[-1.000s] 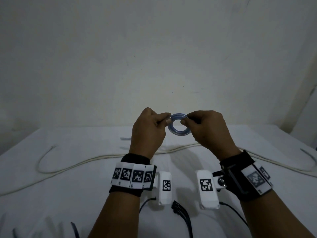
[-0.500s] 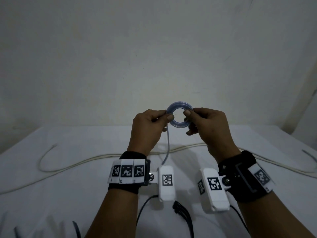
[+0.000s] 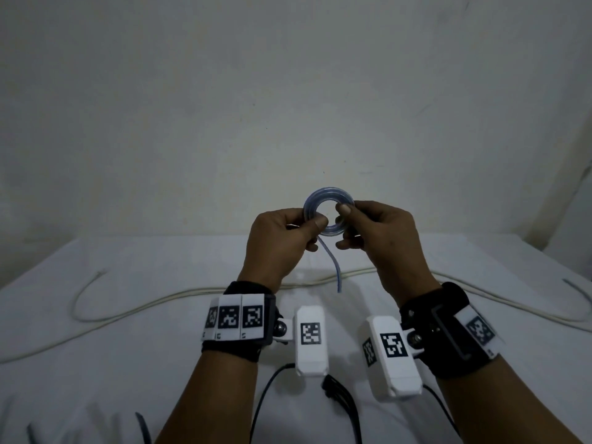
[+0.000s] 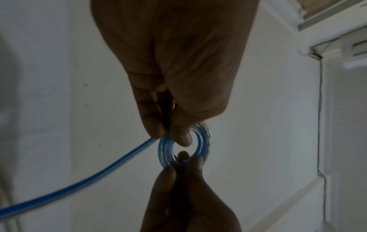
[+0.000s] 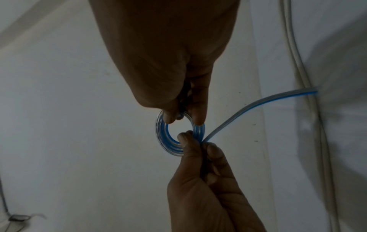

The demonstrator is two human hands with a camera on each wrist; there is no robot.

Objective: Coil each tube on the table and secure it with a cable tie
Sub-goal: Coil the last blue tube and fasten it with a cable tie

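Close to the person, black cords (image 3: 339, 398) lie on the white desk (image 3: 96, 363). A bit farther, two hands are held up over the desk.

The left hand (image 3: 278, 241) has its thumb and fingers curled and pinches the left side of a little ring of see-through tube (image 3: 328, 216) with a blue stripe. The right hand (image 3: 381, 235) has its fingers curled too and pinches the right side of the ring. Each hand grips one side, so I think this is to stop the loops from springing open.

The ring is made of a few loops packed tight. It is up in the air between the two hands, not on the desk. One loose end (image 3: 333, 267) hangs down from the left hand's pinch, and its tip hangs just above the desk. It looks like this last bit must go round the ring before the coil is done. I think holding the ring up gives the end room to swing round.

No cable tie can be seen on the ring, so it is not tied yet.

Past the hands, a long white cord (image 3: 134, 310) lies across the desk in wide bends. A thin grey strip (image 3: 576, 288) lies at the far right edge; I cannot tell what it is. Behind it all is a bare wall (image 3: 288, 91).
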